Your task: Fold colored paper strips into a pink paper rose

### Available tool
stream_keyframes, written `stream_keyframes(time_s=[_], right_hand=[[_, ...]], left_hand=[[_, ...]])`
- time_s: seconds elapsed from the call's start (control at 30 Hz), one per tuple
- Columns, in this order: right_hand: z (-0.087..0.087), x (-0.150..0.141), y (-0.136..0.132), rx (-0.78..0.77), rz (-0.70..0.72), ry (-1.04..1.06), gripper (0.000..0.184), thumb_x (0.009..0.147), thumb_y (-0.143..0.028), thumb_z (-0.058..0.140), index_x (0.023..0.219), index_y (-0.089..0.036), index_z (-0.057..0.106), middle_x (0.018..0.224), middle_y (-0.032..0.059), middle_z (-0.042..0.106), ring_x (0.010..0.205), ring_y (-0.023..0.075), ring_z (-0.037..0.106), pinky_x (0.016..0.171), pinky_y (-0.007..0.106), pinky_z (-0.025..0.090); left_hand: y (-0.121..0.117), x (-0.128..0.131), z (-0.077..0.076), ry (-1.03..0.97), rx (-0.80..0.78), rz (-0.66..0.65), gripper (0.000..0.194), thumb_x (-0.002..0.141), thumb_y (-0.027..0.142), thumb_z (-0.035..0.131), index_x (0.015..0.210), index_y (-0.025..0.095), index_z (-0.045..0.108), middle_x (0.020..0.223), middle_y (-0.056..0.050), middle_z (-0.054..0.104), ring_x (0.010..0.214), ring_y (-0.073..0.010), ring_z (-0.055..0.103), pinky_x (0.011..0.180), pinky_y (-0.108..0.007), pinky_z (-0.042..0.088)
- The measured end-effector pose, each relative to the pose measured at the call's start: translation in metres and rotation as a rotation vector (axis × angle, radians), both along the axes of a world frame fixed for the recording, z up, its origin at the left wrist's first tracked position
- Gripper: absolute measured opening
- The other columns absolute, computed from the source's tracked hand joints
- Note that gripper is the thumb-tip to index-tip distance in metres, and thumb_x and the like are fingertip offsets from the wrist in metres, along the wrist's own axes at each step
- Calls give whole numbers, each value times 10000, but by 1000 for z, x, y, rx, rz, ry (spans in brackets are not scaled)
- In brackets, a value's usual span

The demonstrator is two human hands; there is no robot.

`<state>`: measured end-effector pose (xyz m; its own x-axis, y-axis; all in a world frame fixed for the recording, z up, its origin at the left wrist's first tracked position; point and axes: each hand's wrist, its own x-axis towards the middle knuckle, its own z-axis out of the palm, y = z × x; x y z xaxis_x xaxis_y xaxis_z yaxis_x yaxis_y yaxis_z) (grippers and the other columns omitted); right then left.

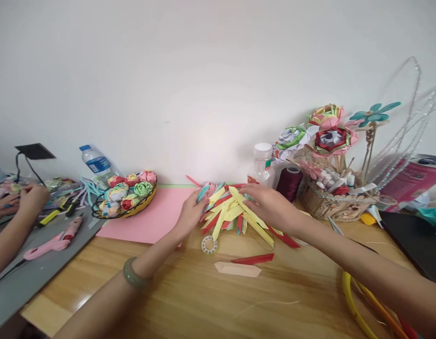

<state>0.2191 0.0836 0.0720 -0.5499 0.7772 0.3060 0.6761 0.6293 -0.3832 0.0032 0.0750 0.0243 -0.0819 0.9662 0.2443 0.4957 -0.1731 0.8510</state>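
A heap of folded paper strips (pixel 232 212), yellow, red, blue and pink, lies on the wooden table (pixel 189 296) near the wall. My left hand (pixel 191 212) rests against the heap's left side, fingers curled on the strips. My right hand (pixel 270 205) lies over the heap's right top, fingers bent down onto the strips. A green bangle (pixel 133 275) circles my left wrist. A loose red strip (pixel 253 259), a pale folded strip (pixel 237 269) and a small white ring (pixel 209 244) lie just in front of the heap.
A pink sheet (pixel 150 219) lies left of the heap, with a basket of paper roses (pixel 127 193) and a water bottle (pixel 95 162) behind. Another person's hands (pixel 23 200) work at far left beside a pink glue gun (pixel 57 240). A white bottle (pixel 262 165), thread spool (pixel 290 181) and flower basket (pixel 331 197) stand right.
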Motion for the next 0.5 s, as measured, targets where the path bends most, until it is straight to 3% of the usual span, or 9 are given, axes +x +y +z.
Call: stream_keyframes(time_s=[0.07,0.13,0.27,0.37,0.43,0.5], right_hand=[[-10,6,-9,19,-1,16,315,804,-169,471,1101,-182,574,1183,90,573,1084,233,526,909,375,412],[-23,12,-17,31,9,-1,331,803,-184,469,1120,-155,562,1208,119,552,1095,250,523,914,410,417],[-44,21,-26,61,-7,-60,353,803,-194,459,1141,-160,554,1258,142,508,1161,263,467,952,441,390],[-50,26,-30,46,20,-104,341,787,-169,458,1108,-174,574,1273,136,493,1202,269,418,957,446,388],[-48,26,-33,56,7,-80,337,798,-165,432,1107,-164,565,1271,143,491,1198,267,421,952,442,396],[-42,24,-39,88,-24,-4,351,824,-182,395,1152,-170,520,1265,136,495,1184,249,441,955,433,398]], left_hand=[[-2,7,-10,54,-25,-117,326,835,294,390,1083,165,559,1031,-73,646,938,-198,596,815,-363,468],[-7,16,-16,194,55,-173,308,826,246,417,1086,183,569,1190,-76,569,1129,-206,490,949,-400,382],[-22,35,-14,474,116,-327,326,813,182,423,1102,202,572,1316,-83,458,1274,-222,320,1027,-461,276],[-33,42,-6,488,227,-243,347,796,137,413,1092,220,573,1381,-64,369,1327,-251,180,1036,-514,217],[-39,46,-1,304,197,-252,314,822,167,377,1059,216,578,1270,-77,492,1232,-237,361,987,-464,313],[-43,50,3,9,2,-338,306,864,289,319,1001,180,570,910,-69,639,866,-180,591,776,-352,462]])
